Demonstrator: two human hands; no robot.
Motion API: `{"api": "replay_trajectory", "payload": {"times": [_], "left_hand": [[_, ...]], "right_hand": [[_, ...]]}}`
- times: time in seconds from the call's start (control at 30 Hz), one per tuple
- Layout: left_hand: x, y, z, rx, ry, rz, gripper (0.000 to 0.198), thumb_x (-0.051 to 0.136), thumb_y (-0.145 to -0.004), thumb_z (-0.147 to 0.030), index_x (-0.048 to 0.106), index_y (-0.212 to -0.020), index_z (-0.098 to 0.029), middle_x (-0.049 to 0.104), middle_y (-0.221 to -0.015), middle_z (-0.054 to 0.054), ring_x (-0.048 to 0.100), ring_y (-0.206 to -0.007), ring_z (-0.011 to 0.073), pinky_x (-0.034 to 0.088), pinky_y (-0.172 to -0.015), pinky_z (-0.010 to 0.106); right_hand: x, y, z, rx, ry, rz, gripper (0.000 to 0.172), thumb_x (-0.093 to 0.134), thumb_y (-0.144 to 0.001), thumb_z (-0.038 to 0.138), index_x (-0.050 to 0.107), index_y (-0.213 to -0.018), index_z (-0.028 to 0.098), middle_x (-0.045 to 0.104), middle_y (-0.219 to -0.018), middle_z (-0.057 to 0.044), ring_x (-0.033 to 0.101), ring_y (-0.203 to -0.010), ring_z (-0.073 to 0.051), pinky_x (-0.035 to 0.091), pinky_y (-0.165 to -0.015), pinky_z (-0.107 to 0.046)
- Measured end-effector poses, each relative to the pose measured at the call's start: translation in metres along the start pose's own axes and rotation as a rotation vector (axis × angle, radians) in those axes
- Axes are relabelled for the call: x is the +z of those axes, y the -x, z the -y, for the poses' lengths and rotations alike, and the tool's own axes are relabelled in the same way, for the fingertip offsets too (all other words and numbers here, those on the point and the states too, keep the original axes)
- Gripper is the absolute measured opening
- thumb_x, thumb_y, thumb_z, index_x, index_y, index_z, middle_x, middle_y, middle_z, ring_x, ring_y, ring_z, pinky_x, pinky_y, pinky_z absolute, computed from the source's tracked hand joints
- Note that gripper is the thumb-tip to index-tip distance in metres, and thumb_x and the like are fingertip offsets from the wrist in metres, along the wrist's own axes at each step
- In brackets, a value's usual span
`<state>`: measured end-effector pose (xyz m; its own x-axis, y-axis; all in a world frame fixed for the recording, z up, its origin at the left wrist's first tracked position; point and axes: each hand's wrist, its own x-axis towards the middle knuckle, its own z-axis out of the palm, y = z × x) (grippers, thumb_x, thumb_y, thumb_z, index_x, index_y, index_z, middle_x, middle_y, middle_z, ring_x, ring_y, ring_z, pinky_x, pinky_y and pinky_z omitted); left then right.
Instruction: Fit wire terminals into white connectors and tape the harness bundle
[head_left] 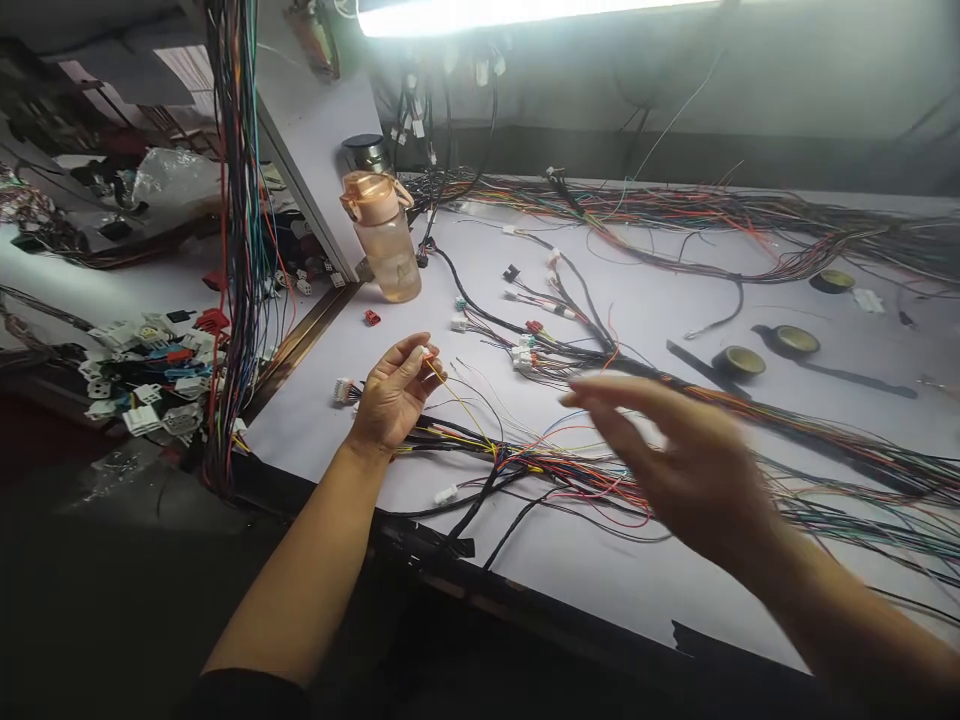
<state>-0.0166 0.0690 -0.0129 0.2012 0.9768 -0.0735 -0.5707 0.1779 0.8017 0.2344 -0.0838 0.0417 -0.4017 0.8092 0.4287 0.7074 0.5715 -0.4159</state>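
My left hand (394,392) is closed in a pinch on a small white connector (427,353) with a yellow wire trailing down into the wire harness (540,470) on the white table (675,580). A second white connector (343,390) lies just left of that hand. My right hand (675,455) hovers over the harness, blurred by motion, fingers stretched out to the left and holding nothing.
A pink water bottle (384,238) stands behind my left hand. Rolls of black tape (739,362) lie at the right. More bundled wires (712,215) run along the back. A hanging wire bundle (236,250) and a pile of loose connectors (154,370) are at the left.
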Motion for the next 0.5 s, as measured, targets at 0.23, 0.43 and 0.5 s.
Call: {"api": "replay_trajectory", "payload": {"times": [0.23, 0.43, 0.5], "left_hand": [[-0.001, 0.000, -0.002, -0.004, -0.004, 0.015, 0.021, 0.073, -0.075, -0.016, 0.069, -0.096, -0.017, 0.065, -0.086, 0.002, 0.061, -0.073, 0.0080, 0.053, -0.072, 0.021], [-0.001, 0.000, 0.002, -0.033, -0.029, 0.036, 0.026, 0.073, -0.074, -0.015, 0.068, -0.099, -0.017, 0.064, -0.087, 0.003, 0.061, -0.071, 0.0086, 0.052, -0.067, 0.021], [0.001, 0.000, 0.002, -0.075, 0.001, -0.014, 0.025, 0.073, -0.074, -0.014, 0.067, -0.098, -0.017, 0.064, -0.085, 0.003, 0.061, -0.070, 0.0082, 0.053, -0.068, 0.022]], "right_hand": [[0.083, -0.046, 0.016, 0.146, 0.145, 0.026, 0.029, 0.058, -0.091, 0.031, 0.061, -0.119, 0.025, 0.073, -0.088, -0.005, 0.062, -0.093, -0.019, 0.034, -0.090, -0.036], [0.110, -0.039, 0.007, 0.125, 0.139, -0.047, 0.017, 0.056, -0.091, 0.015, 0.067, -0.101, 0.022, 0.074, -0.078, 0.000, 0.062, -0.075, -0.015, 0.034, -0.077, -0.032], [0.109, -0.036, 0.005, 0.121, 0.113, -0.040, 0.017, 0.055, -0.092, 0.017, 0.068, -0.102, 0.021, 0.074, -0.076, 0.000, 0.062, -0.074, -0.015, 0.036, -0.075, -0.032]]}}
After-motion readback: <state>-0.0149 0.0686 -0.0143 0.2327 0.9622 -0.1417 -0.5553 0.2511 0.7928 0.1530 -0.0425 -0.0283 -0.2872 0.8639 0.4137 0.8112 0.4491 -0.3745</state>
